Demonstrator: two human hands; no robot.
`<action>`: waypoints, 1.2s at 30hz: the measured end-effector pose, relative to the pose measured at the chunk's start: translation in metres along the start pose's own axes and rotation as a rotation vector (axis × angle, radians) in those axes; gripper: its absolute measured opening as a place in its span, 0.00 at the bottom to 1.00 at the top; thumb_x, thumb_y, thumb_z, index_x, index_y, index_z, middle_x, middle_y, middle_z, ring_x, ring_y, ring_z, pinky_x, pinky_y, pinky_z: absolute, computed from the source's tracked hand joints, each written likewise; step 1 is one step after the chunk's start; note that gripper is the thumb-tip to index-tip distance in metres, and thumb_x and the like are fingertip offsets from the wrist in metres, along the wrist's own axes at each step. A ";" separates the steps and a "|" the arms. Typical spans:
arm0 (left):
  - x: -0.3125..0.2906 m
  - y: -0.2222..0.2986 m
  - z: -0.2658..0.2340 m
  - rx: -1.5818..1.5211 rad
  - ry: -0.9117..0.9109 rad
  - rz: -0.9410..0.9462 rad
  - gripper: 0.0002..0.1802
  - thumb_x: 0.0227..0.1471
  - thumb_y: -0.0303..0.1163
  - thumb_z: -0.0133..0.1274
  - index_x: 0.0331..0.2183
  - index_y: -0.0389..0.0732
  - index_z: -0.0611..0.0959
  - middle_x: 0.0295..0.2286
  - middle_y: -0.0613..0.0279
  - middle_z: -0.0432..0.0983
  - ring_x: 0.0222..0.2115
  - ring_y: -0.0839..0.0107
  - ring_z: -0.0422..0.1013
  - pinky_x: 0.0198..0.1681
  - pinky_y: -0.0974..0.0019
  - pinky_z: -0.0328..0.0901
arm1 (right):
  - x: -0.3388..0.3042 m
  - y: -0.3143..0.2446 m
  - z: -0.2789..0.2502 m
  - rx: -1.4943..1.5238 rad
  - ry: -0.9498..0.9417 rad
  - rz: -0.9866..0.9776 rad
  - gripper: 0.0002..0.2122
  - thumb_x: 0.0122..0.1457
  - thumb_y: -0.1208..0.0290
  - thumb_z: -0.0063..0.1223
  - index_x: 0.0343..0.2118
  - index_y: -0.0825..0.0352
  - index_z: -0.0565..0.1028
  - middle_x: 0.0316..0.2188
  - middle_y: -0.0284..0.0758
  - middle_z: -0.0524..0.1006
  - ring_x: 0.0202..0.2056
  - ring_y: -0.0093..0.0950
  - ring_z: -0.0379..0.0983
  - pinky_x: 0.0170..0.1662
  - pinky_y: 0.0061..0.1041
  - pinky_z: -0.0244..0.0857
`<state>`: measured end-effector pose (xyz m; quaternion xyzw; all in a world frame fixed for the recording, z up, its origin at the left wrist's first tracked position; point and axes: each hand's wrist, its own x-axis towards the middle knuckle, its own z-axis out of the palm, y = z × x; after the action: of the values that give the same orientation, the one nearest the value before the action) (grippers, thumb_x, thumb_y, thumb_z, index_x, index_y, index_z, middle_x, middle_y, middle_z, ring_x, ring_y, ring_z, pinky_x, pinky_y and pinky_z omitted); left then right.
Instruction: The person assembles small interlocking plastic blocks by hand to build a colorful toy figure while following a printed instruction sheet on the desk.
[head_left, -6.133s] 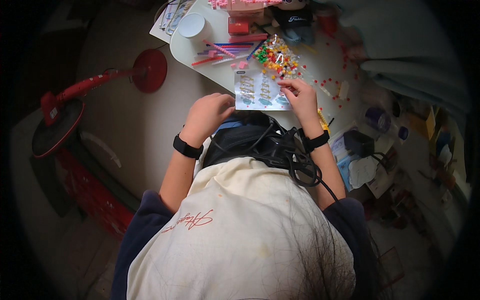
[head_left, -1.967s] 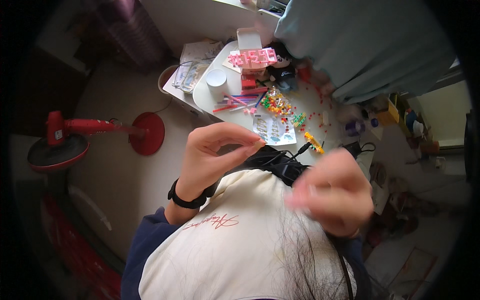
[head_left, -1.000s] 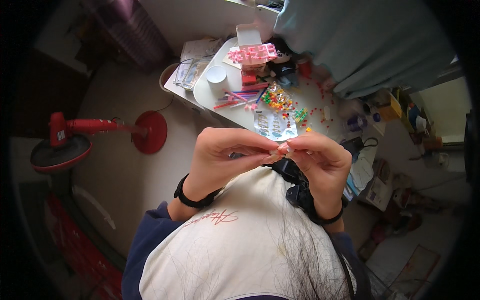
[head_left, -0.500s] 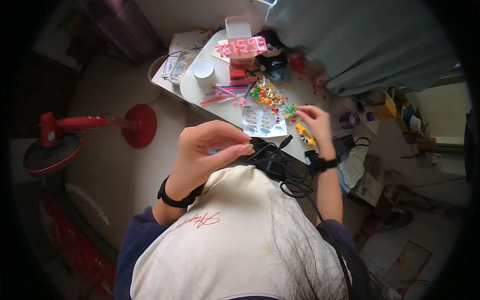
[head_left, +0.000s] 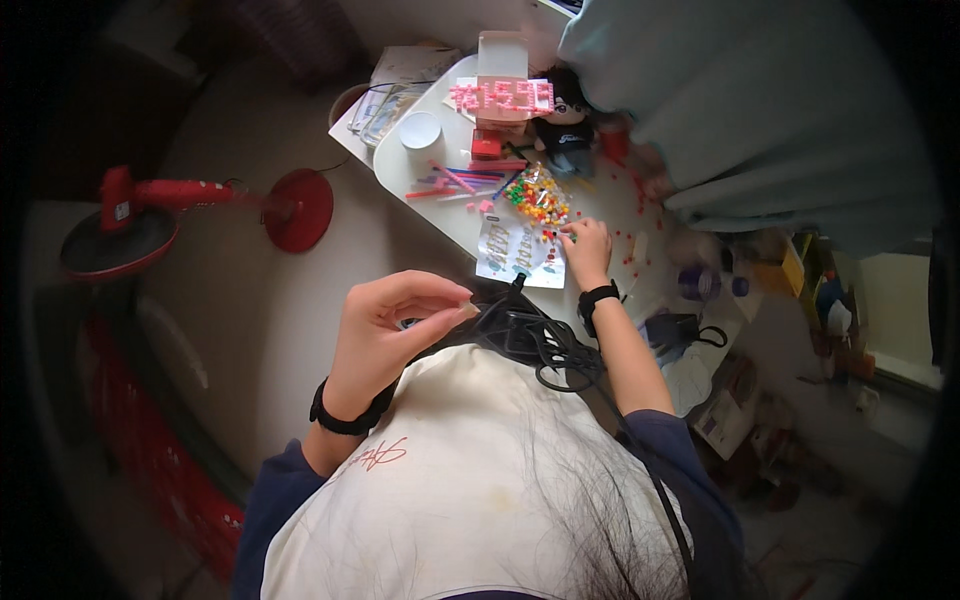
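**Tiny beads, one printed sheet, cables everywhere**

So the left hand [head_left: 385, 325] is hovering in front of the shirt [head_left: 450, 510], thumb and index making a narrow pinch. Something pale is showing at the tips, but I can't tell if it's a bead or just a nail. The right hand [head_left: 588, 248] is reaching to the table by the right edge of the instruction sheet [head_left: 545, 272]; its fingers are curling, and I can't see what's in them. The colourful beads [head_left: 540, 198] are lying in a pile just beyond.

Writing-wise: red script is running across the shirt, pale lettering is sitting on the doll's [head_left: 565, 130] black top, and the sheet is showing step drawings with a dark label in one corner. The pink block model [head_left: 500, 97] is spelling out chunky characters.

In the way: black cables [head_left: 560, 350] are bunching between body and table, a plug poking over the sheet's lower edge.
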<state>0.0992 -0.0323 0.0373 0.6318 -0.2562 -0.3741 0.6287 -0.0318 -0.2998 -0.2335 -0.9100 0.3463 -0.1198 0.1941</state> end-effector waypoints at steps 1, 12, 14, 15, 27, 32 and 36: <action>-0.003 0.002 0.004 0.004 0.011 -0.008 0.08 0.48 0.17 0.57 0.34 0.31 0.81 0.32 0.58 0.79 0.34 0.73 0.77 0.39 0.75 0.70 | 0.000 0.002 0.002 -0.011 -0.019 -0.009 0.08 0.43 0.68 0.64 0.28 0.59 0.80 0.33 0.31 0.75 0.41 0.33 0.68 0.44 0.33 0.61; -0.013 0.000 0.037 -0.004 0.159 0.040 0.08 0.48 0.17 0.56 0.35 0.31 0.81 0.33 0.58 0.79 0.33 0.73 0.77 0.39 0.75 0.70 | 0.001 0.000 -0.004 -0.047 0.038 -0.039 0.06 0.42 0.68 0.64 0.25 0.56 0.79 0.32 0.28 0.75 0.41 0.30 0.67 0.48 0.36 0.54; -0.014 -0.003 0.042 0.013 0.153 0.028 0.08 0.48 0.17 0.56 0.35 0.31 0.81 0.32 0.58 0.79 0.34 0.73 0.77 0.39 0.75 0.70 | 0.001 0.004 0.001 -0.004 0.077 -0.074 0.05 0.42 0.67 0.64 0.24 0.55 0.79 0.32 0.28 0.75 0.41 0.30 0.67 0.48 0.35 0.54; -0.014 -0.004 0.044 0.022 0.149 0.019 0.08 0.48 0.17 0.56 0.35 0.31 0.81 0.32 0.58 0.79 0.34 0.72 0.77 0.40 0.74 0.70 | 0.002 0.005 0.002 0.018 0.094 -0.090 0.05 0.42 0.67 0.64 0.24 0.55 0.80 0.32 0.28 0.75 0.40 0.29 0.67 0.48 0.35 0.54; -0.013 -0.003 0.048 0.033 0.136 0.037 0.08 0.49 0.16 0.56 0.35 0.31 0.80 0.31 0.55 0.79 0.34 0.69 0.77 0.39 0.73 0.70 | -0.001 0.001 0.001 -0.011 0.053 -0.135 0.05 0.44 0.65 0.63 0.26 0.55 0.80 0.31 0.26 0.75 0.41 0.29 0.66 0.48 0.36 0.53; -0.014 -0.002 0.047 0.065 0.121 0.065 0.08 0.48 0.17 0.56 0.35 0.31 0.81 0.32 0.57 0.79 0.34 0.71 0.77 0.40 0.73 0.70 | 0.002 0.001 0.001 -0.029 -0.004 -0.147 0.05 0.45 0.65 0.63 0.26 0.55 0.81 0.31 0.26 0.75 0.41 0.29 0.67 0.48 0.35 0.53; -0.016 -0.004 0.048 0.057 0.142 0.092 0.08 0.47 0.18 0.57 0.34 0.31 0.82 0.32 0.58 0.79 0.33 0.73 0.77 0.40 0.74 0.70 | 0.005 0.001 -0.002 0.006 0.031 -0.185 0.04 0.46 0.66 0.61 0.26 0.55 0.81 0.27 0.27 0.76 0.38 0.29 0.68 0.46 0.33 0.55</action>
<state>0.0508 -0.0479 0.0396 0.6617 -0.2503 -0.2917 0.6437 -0.0293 -0.3046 -0.2319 -0.9355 0.2632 -0.1522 0.1798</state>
